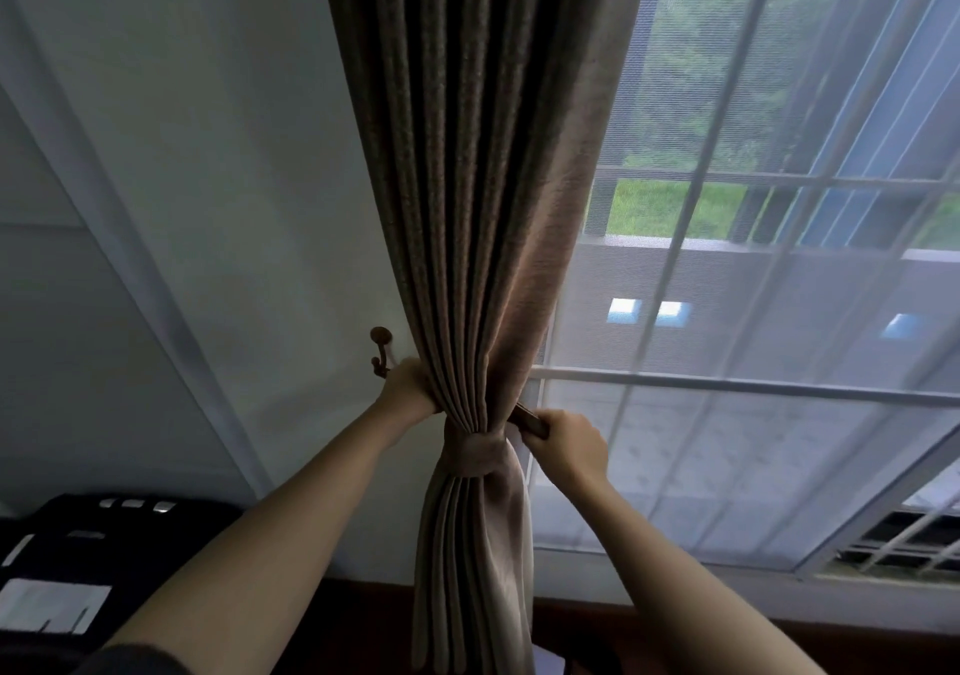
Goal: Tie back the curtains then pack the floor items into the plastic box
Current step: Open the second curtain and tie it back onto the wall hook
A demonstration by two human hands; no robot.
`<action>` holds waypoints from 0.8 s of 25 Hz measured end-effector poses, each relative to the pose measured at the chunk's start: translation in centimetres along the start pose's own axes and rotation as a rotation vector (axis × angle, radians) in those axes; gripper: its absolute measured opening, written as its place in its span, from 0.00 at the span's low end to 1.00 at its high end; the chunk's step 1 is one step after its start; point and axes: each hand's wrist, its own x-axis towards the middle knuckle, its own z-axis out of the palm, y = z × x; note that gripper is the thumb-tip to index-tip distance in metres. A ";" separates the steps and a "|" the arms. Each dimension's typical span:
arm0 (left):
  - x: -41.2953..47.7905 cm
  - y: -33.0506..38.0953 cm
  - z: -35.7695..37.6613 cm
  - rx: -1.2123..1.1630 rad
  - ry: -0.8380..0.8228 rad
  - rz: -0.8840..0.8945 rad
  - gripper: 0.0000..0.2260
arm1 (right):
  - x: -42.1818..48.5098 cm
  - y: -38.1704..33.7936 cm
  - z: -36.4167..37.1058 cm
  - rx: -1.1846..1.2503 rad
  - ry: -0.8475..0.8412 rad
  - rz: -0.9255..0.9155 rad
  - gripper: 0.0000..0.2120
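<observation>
- Wall hook (381,342), left of centre: bronze, stood on the white wall.
- Left hand (410,386), just beside the hook: fingers curled, gripped the gathered brown curtain (483,181).
- Curtain, centre: was cinched by a tieback (480,448).
- Right hand (569,440), right of centre: clasped the tieback's dark end.
- Window (727,386), right: was veiled by sheer fabric.

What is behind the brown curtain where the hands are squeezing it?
A dark strap pokes out from behind the curtain, pinched by the right hand. The left hand grips the other side, near the wall hook. The curtain hides the rest of the strap.
</observation>
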 end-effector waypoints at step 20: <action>-6.6 -3.2 3.4 0.314 -0.150 0.282 0.16 | -10.9 1.9 0.1 0.412 -0.015 -0.439 0.06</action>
